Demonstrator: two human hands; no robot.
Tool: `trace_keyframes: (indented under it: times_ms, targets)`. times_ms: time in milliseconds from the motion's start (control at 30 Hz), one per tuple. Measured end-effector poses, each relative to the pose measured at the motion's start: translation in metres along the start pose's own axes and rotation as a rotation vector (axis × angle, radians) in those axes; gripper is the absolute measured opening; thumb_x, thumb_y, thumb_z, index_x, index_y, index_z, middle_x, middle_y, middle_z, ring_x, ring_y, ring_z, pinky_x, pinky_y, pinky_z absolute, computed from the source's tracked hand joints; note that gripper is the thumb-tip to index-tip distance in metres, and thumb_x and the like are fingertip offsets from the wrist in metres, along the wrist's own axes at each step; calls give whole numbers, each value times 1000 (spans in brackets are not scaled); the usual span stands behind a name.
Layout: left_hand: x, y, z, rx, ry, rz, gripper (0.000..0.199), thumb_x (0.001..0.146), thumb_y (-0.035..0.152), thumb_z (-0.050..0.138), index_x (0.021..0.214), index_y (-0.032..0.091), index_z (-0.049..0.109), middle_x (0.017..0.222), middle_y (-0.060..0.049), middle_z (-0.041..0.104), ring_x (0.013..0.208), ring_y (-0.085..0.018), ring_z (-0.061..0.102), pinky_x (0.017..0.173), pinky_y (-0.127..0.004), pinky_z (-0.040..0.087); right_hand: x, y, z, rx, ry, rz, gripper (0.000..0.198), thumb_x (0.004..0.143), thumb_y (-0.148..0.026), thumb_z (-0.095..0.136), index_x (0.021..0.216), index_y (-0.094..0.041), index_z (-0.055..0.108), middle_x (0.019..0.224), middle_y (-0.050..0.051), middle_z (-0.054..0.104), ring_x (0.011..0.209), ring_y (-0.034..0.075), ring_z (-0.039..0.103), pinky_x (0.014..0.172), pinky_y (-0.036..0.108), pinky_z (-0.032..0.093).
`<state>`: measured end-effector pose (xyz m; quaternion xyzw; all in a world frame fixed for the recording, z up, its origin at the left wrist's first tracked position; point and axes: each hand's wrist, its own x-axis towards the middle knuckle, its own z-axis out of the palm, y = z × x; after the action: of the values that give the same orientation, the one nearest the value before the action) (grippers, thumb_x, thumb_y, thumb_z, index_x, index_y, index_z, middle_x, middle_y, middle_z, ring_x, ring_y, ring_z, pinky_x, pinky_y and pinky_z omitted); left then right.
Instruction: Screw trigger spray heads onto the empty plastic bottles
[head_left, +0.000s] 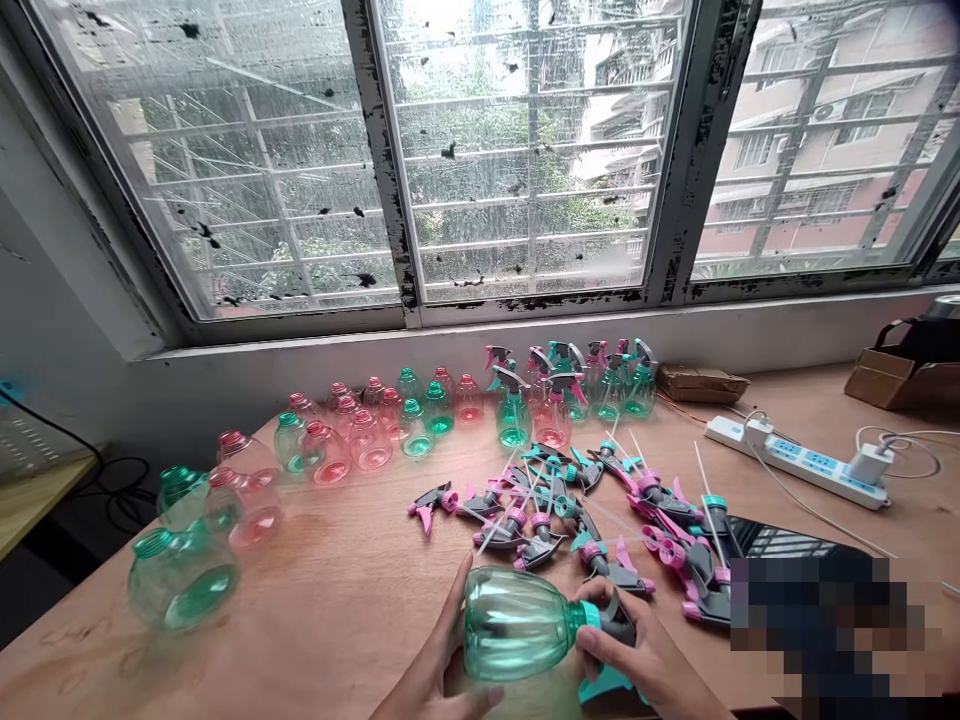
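A clear green spray bottle (517, 622) lies on its side in the air above the table's front edge, its neck pointing right. My left hand (442, 655) is wrapped round the bottle's base end. At the neck, my right hand (637, 645) grips the grey and teal spray head (616, 620), whose teal collar meets the bottle mouth. Whether the collar is fully tight cannot be seen. Just beyond my hands lies a loose heap of pink, teal and grey spray heads (540, 525) with white tubes.
Open green and pink bottles (367, 440) stand at the left and back left of the wooden table (337, 590). Several bottles with spray heads (551, 410) stand near the window wall. Right lie a power strip (795, 460), a brown packet (701, 383) and a dark glossy object (787, 540).
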<state>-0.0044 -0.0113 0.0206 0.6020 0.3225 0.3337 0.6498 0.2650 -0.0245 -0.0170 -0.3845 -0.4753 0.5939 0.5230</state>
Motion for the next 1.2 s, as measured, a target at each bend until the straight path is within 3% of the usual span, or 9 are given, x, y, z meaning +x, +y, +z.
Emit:
trace_keyframes:
  times_ms: [167,400,567,733,867,1100,1200]
  targets:
    - [1,-6,-4,43,-14,1,107,84,44,76,157,36,-2,158,-5,42,144,-31,39,124,-46,16,0,-1,0,-27,-4,10,39,76,-49,80,92,-19,61,60,-4,65,54,15,61,56,26,51]
    - [1,-4,-3,-8,7,-9,97,81,44,78,157,34,18,165,-4,31,152,-31,24,125,-46,17,0,-1,-2,-49,-15,12,41,77,-48,80,96,-18,61,62,-4,64,56,14,61,57,26,50]
    - [1,-2,1,15,46,21,96,85,37,75,156,41,10,164,-1,32,151,-30,27,125,-48,13,-2,0,0,-39,26,2,39,77,-48,80,96,-18,61,62,-3,66,56,16,63,56,27,52]
    - [2,-13,-8,29,-23,12,104,84,39,76,157,38,1,167,-2,25,153,-33,18,125,-51,5,-2,-3,2,-54,34,14,43,74,-52,81,95,-19,63,60,-3,66,54,17,64,55,30,53]
    - [1,-11,-8,34,13,-11,96,85,41,74,158,33,11,169,-1,18,155,-33,7,126,-49,4,-2,-3,2,-85,33,7,46,72,-56,81,93,-19,63,60,-4,65,53,17,64,56,30,54]
    - [-1,1,2,16,46,-10,94,88,42,71,157,38,7,167,1,23,154,-30,18,126,-48,6,-3,-2,2,-67,19,3,43,76,-52,79,96,-19,61,60,-3,66,54,17,64,55,30,53]
    - [-1,-3,0,-5,27,8,103,82,42,78,157,37,8,166,-1,27,153,-31,20,126,-48,8,-3,-1,2,-40,15,4,42,76,-50,81,96,-18,62,61,-4,66,55,16,63,56,29,54]
